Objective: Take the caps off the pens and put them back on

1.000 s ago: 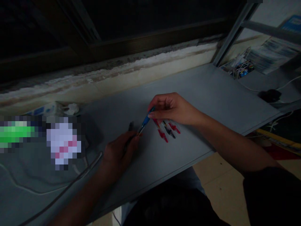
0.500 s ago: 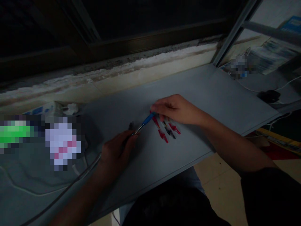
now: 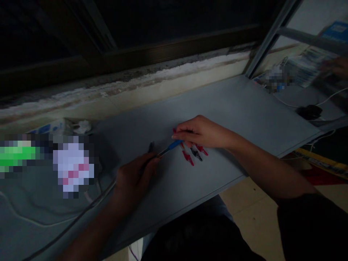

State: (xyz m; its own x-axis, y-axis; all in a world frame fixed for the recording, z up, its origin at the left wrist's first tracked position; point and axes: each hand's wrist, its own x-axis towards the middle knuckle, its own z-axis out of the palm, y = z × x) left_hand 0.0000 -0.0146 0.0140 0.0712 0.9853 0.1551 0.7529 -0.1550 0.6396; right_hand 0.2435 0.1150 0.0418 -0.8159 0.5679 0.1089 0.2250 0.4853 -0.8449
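Observation:
A slim tool with a blue handle and a metal shaft (image 3: pixel 174 144) slants between my two hands above the grey tabletop. My left hand (image 3: pixel 136 174) is closed around its lower end, where something dark shows between the fingers. What that dark part is I cannot make out. My right hand (image 3: pixel 197 132) is closed, its fingers over the blue end. Under and just in front of the right hand lie slim red pieces (image 3: pixel 188 158) and a black piece (image 3: pixel 197 153), partly covered by the fingers. A small dark item (image 3: pixel 151 146) shows just beyond my left hand.
On the left are a white power strip (image 3: pixel 61 127) with a plug, blurred-out items and loose cables (image 3: pixel 46 224). A metal frame (image 3: pixel 263 50) rises at the right, with a black adapter (image 3: pixel 310 111) beyond. Another person's hand (image 3: pixel 337 67) shows blurred at the right edge.
My right hand has shifted slightly down and left, and the blue end of the tool has tipped lower. Another person's hand has come into view at the right.

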